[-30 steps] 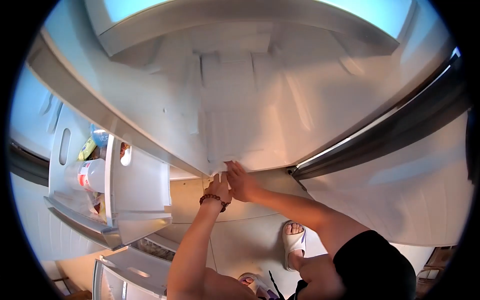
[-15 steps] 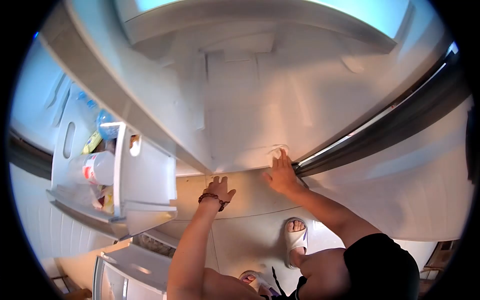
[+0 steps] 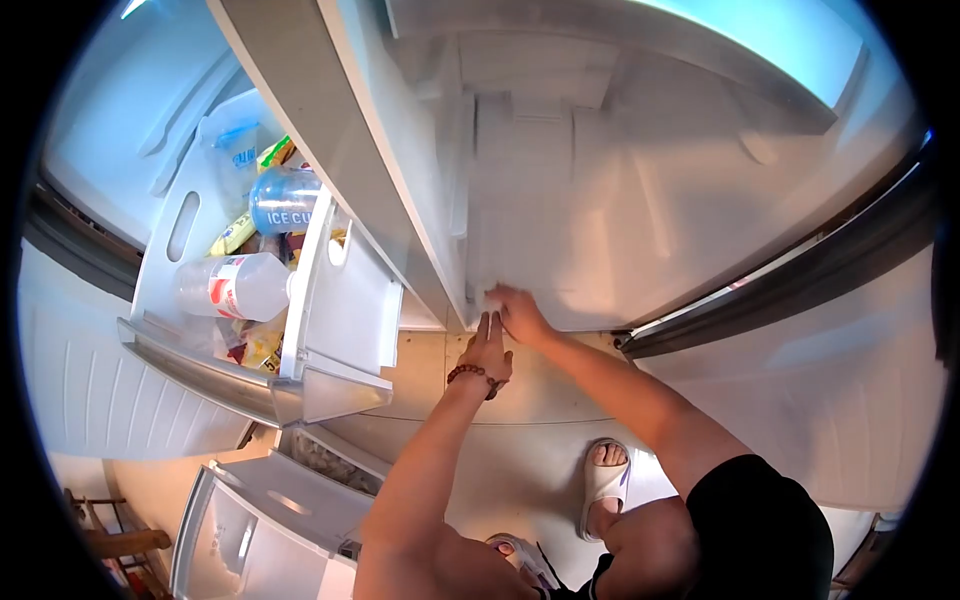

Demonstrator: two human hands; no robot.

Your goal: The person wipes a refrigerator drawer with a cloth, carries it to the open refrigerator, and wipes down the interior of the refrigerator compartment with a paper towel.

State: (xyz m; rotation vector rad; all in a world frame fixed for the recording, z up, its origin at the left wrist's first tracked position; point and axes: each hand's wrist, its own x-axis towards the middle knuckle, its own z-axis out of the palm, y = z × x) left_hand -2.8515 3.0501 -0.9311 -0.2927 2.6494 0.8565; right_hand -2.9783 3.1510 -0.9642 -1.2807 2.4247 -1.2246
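Note:
My right hand (image 3: 518, 314) presses on the floor of the fridge compartment (image 3: 590, 290), by its front left corner at the divider (image 3: 385, 150). A white cloth is under its fingers, mostly hidden now. Just below, my left hand (image 3: 487, 352) reaches up with fingers stretched out at the compartment's front edge, close to my right hand. It holds nothing that I can see, and a dark red bead bracelet (image 3: 468, 371) circles its wrist.
Left of the divider, a pulled-out drawer (image 3: 345, 310) holds a clear bottle (image 3: 235, 287), a blue-labelled cup (image 3: 285, 200) and food packets. Another drawer (image 3: 290, 490) stands on the floor below. An open door (image 3: 820, 390) is at the right. My slippered foot (image 3: 606, 480) is below.
My right hand has wiped leftward from near the right side to the divider corner. My left hand has moved up beside it. The view has shifted, showing more of the drawer.

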